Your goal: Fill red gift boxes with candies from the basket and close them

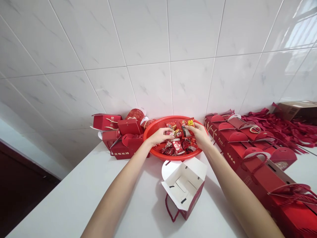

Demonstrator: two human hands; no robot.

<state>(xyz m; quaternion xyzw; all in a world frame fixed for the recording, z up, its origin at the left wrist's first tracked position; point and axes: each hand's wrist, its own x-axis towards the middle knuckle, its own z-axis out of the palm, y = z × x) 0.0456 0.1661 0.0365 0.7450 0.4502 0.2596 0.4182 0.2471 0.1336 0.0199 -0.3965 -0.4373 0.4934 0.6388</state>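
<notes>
Wrapped candies (176, 146) in red, gold and dark wrappers lie in a red plastic basket (155, 152) by the wall. My right hand (201, 135) is closed on a red candy packet (187, 127) with a yellow flower print, over the basket's right side. At the left side, my left hand (159, 136) reaches over the rim, with thumb and fingers pinched at a wrapped candy (177, 133); its fingers partly hide what they grip. Between my forearms, in front of the basket, stands an open red gift box (195, 201) with a white inside and a dark red rope handle.
Several red gift boxes (130, 150) sit left of the basket. A long row of closed red boxes (247, 158) lines the right side. Behind it lie a heap of dark red ribbons (269, 120) and a cardboard box (297, 110). A tiled wall (148, 86) bounds the white table (99, 195).
</notes>
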